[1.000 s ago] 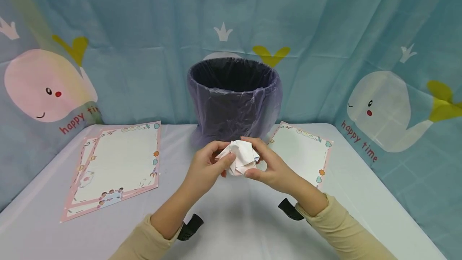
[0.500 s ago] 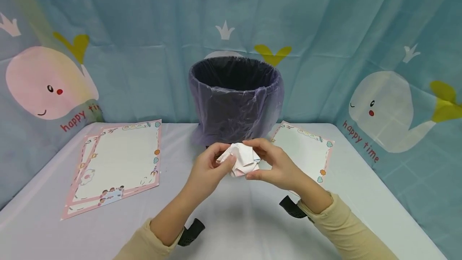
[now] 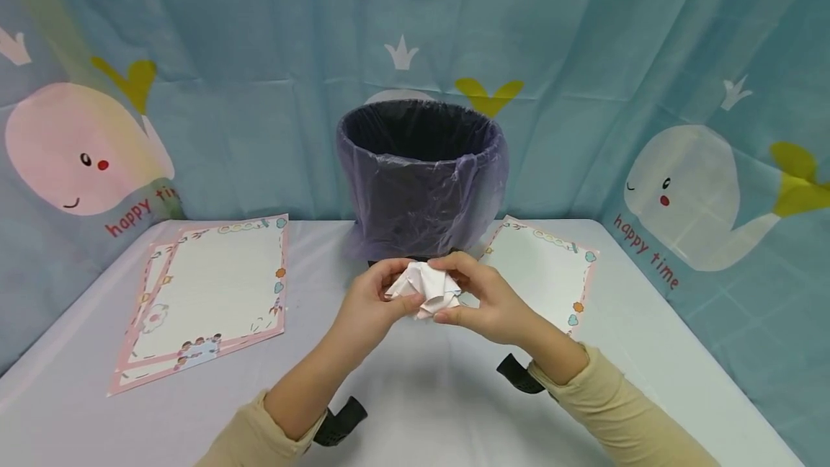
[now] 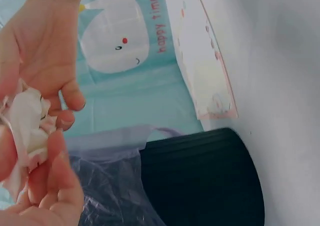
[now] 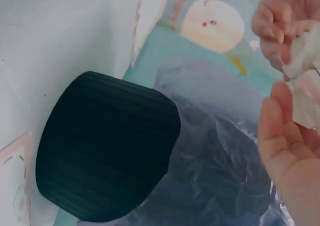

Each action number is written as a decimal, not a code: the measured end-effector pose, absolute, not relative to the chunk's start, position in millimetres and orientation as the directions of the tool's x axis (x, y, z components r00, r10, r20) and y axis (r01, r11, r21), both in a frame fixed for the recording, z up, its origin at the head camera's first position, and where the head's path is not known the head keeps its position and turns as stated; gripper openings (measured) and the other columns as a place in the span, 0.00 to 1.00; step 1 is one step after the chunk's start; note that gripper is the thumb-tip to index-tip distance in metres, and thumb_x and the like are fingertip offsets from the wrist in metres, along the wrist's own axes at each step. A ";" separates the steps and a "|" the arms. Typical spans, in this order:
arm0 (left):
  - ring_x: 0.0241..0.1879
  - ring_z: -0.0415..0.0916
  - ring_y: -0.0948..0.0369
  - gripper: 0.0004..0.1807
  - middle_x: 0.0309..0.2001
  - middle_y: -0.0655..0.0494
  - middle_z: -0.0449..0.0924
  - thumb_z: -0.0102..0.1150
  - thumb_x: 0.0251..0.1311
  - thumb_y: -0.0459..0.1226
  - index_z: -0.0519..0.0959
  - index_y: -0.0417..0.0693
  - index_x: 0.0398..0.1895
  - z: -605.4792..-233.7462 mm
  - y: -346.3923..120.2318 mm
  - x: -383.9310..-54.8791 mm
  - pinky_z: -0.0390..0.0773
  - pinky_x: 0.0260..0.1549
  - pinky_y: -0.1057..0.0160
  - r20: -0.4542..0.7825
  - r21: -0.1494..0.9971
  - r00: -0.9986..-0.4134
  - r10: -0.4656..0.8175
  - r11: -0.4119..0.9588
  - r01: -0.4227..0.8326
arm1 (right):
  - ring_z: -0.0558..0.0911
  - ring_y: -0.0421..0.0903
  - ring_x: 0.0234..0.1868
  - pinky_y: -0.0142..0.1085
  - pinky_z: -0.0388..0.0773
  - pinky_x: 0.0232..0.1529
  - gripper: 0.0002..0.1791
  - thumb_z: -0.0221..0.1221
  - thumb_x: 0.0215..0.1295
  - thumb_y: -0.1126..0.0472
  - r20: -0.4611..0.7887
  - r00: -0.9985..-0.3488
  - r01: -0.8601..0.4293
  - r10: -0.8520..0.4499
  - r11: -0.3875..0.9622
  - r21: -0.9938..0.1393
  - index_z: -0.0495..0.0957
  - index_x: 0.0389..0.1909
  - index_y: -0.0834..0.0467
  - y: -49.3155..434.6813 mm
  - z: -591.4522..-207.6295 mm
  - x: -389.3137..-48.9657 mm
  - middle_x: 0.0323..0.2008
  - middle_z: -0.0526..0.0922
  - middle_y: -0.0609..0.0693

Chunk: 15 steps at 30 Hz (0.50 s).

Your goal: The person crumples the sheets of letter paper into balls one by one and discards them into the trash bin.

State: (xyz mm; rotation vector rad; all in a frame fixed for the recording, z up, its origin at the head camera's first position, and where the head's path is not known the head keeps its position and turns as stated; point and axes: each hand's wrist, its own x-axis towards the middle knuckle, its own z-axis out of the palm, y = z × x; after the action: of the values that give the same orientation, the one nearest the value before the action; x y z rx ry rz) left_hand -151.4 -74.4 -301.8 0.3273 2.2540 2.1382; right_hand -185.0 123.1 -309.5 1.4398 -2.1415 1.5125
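A crumpled ball of white paper (image 3: 429,288) is held between both hands above the table, in front of the bin. My left hand (image 3: 368,308) grips its left side, thumb on the near face and fingers behind. On the opposite side my right hand (image 3: 493,301) holds it with thumb below and fingers over the top. In the left wrist view the crumpled paper (image 4: 31,123) has folded, pinkish edges. The right wrist view catches the paper ball (image 5: 306,98) at its right edge, fingers curled about it. Parts of the fingers behind the paper are hidden in the head view.
A dark trash bin (image 3: 415,200) lined with a purple plastic bag stands at the back middle. Pink-bordered sheets (image 3: 214,287) lie overlapping on the left, and another bordered sheet (image 3: 545,269) lies at right. Black wrist mounts (image 3: 340,421) hang under the forearms. A whale-print curtain (image 3: 259,128) surrounds the table.
The paper ball has been turned and pressed a little between the hands, showing different folds. Both hands have shifted only slightly, still on the ball.
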 end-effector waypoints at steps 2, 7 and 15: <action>0.40 0.76 0.56 0.19 0.44 0.42 0.78 0.62 0.57 0.22 0.75 0.28 0.53 -300.9 -72.7 -151.0 0.80 0.36 0.65 0.137 0.989 -0.983 0.124 0.032 0.142 | 0.77 0.44 0.40 0.34 0.78 0.41 0.25 0.65 0.52 0.78 0.626 -0.512 -0.789 -0.588 0.033 -0.614 0.70 0.52 0.68 119.8 -312.2 -185.5 0.44 0.77 0.60; 0.37 0.76 0.59 0.15 0.41 0.41 0.78 0.60 0.55 0.19 0.76 0.26 0.48 -301.3 -65.9 -152.4 0.79 0.32 0.70 0.142 0.989 -0.990 -0.003 -0.050 0.142 | 0.78 0.44 0.36 0.34 0.80 0.36 0.24 0.65 0.46 0.82 0.745 -0.455 -0.865 -0.488 0.042 -0.501 0.73 0.45 0.67 109.1 -317.6 -186.1 0.38 0.78 0.59; 0.31 0.78 0.66 0.10 0.37 0.43 0.82 0.58 0.58 0.20 0.77 0.21 0.43 -307.4 -53.8 -156.3 0.78 0.30 0.72 0.191 0.960 -0.971 -0.146 -0.178 0.216 | 0.76 0.44 0.26 0.29 0.78 0.24 0.15 0.65 0.61 0.64 0.848 -0.448 -0.883 -0.283 -0.005 -0.469 0.73 0.41 0.71 93.9 -328.0 -184.6 0.30 0.76 0.62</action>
State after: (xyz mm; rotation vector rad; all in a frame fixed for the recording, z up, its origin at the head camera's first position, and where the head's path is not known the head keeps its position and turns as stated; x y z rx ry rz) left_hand -156.3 -53.8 -307.4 0.0944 2.1433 2.6091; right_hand -184.6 93.9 -328.0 1.2067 -1.7495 1.4764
